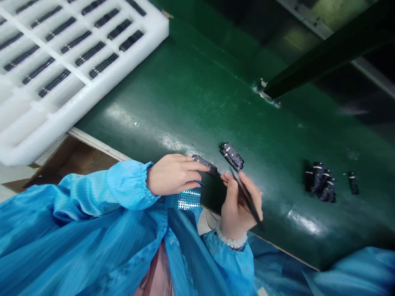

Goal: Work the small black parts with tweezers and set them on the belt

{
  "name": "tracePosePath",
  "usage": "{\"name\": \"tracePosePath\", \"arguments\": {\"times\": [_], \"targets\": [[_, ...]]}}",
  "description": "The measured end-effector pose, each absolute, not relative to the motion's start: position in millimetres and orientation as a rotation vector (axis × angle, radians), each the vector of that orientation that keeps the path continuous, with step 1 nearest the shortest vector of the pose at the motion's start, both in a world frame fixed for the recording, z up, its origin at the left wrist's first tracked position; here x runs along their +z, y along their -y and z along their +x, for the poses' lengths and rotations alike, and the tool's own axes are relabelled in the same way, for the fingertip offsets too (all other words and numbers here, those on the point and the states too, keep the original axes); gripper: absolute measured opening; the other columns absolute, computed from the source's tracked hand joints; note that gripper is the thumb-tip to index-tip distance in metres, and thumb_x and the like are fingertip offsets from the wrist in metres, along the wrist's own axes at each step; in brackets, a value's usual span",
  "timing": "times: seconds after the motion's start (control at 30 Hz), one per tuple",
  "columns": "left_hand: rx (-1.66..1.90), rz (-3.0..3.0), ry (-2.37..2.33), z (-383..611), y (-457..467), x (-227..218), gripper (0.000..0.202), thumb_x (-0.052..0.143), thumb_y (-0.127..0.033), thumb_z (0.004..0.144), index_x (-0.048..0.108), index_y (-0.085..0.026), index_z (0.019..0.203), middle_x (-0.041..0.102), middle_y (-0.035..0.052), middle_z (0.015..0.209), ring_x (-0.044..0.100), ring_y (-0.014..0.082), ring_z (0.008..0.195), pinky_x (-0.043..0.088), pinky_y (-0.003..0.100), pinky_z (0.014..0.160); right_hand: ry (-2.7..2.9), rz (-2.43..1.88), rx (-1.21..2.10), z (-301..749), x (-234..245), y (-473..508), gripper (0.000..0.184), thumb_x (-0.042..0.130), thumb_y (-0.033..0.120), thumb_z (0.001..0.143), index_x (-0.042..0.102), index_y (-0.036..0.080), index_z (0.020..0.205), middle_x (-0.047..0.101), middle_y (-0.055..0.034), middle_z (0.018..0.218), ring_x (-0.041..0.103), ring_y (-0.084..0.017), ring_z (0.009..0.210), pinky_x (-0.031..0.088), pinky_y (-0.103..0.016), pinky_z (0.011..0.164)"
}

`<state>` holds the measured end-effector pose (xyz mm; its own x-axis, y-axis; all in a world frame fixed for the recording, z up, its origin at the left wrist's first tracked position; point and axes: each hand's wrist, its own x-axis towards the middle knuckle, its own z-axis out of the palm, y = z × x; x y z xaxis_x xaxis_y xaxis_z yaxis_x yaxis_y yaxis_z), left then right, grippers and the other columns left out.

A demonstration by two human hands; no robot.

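My left hand [173, 174] pinches a blue sheet covered in rows of small dark dots [187, 199], held low at the table edge. Its outstretched index finger lies on a narrow black plastic part [210, 166] on the green table. A dark pair of tweezers [248, 199] is gripped in my right hand [237, 207], whose fingers are closed round it. Just beyond the tweezers is a small stack of similar black plastic parts [232, 156]. The tips of the tweezers are hard to make out.
A white foam tray [129, 57] with rows of black parts in its slots stands at the upper left. Several black parts lie in a pile [321, 181] at the right, with a single one [353, 183] beside it. A dark post [308, 61] rises from the green table [197, 94]. Blue cloth [364, 271] shows lower right.
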<state>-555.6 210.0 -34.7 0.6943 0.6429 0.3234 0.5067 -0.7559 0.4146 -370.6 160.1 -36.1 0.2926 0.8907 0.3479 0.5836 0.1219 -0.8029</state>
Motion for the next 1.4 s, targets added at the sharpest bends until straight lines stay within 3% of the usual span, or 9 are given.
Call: {"name": "tracePosePath", "arguments": {"times": [0.17,0.53,0.83,0.97,1.03,1.17,1.27,1.4], "targets": [[0.681,2.558,-0.988,-560.2,-213.8,-32.6,0.025,0.049,-0.033,0.092,0.071,-0.021,0.087,0.057,0.0015,0.128,0.061,0.0150,0.093,0.046,0.027,0.080,2.062,-1.382,0.333,-360.3,-33.0,-176.4,0.026,0.060,0.015,0.084,0.060,0.021,0.109,0.067,-0.0087,0.110,0.059,-0.023,0.112,0.050,-0.044,0.095],[0.563,2.570,-1.012,-560.9,-225.0,-32.7,0.023,0.050,-0.034,0.092,0.070,-0.023,0.088,0.063,0.0007,0.113,0.058,0.0147,0.088,0.043,0.028,0.081,2.232,-1.310,0.273,-345.8,-23.5,-182.8,0.020,0.060,0.011,0.083,0.057,0.022,0.100,0.068,-0.0065,0.102,0.067,-0.013,0.090,0.054,-0.023,0.078],[0.625,2.501,-0.973,-565.8,-225.1,-31.2,0.024,0.051,-0.035,0.092,0.070,-0.022,0.085,0.063,0.0022,0.111,0.059,0.0131,0.084,0.043,0.026,0.079,1.989,-1.452,0.086,-315.4,-35.5,-219.7,0.021,0.066,0.021,0.080,0.060,0.021,0.100,0.069,-0.0056,0.097,0.063,-0.022,0.103,0.050,-0.040,0.092],[0.691,2.396,-0.964,-567.8,-223.3,-29.7,0.025,0.051,-0.036,0.092,0.070,-0.020,0.087,0.067,0.0004,0.085,0.059,0.0108,0.077,0.043,0.022,0.073,1.815,-1.443,0.125,-323.2,-30.4,-212.9,0.026,0.061,0.020,0.083,0.058,0.019,0.109,0.066,-0.0096,0.109,0.060,-0.023,0.110,0.045,-0.045,0.098],[0.658,2.385,-0.983,-567.8,-223.0,-30.5,0.027,0.050,-0.038,0.093,0.070,-0.020,0.089,0.067,-0.0006,0.076,0.060,0.0107,0.073,0.042,0.022,0.071,1.594,-1.438,0.228,-333.7,-24.2,-199.1,0.027,0.053,0.020,0.089,0.055,0.020,0.115,0.068,-0.0080,0.103,0.064,-0.021,0.101,0.049,-0.044,0.092],[0.553,2.430,-1.006,-567.4,-224.6,-32.6,0.025,0.053,-0.039,0.091,0.070,-0.021,0.092,0.068,-0.0008,0.077,0.061,0.0115,0.072,0.041,0.023,0.069,1.417,-1.391,0.780,-355.9,-19.4,-170.4,0.026,0.045,0.028,0.093,0.057,0.022,0.116,0.064,0.0011,0.066,0.063,-0.013,0.060,0.053,-0.030,0.060],[0.526,2.455,-0.986,-567.7,-226.8,-32.2,0.022,0.059,-0.038,0.087,0.069,-0.020,0.094,0.069,-0.0007,0.079,0.063,0.0127,0.073,0.041,0.023,0.068,1.349,-1.370,1.063,-366.0,-25.1,-161.3,0.024,0.047,0.032,0.092,0.060,0.021,0.109,0.063,0.0007,0.068,0.060,-0.011,0.057,0.049,-0.024,0.051],[0.475,2.375,-1.046,-567.4,-229.2,-30.8,0.024,0.067,-0.038,0.081,0.068,-0.020,0.097,0.070,-0.0005,0.082,0.064,0.0135,0.074,0.044,0.023,0.070,1.234,-1.380,1.198,-370.6,-30.0,-160.6,0.018,0.052,0.030,0.089,0.059,0.021,0.103,0.066,0.0006,0.071,0.064,-0.012,0.061,0.052,-0.025,0.056]]}}
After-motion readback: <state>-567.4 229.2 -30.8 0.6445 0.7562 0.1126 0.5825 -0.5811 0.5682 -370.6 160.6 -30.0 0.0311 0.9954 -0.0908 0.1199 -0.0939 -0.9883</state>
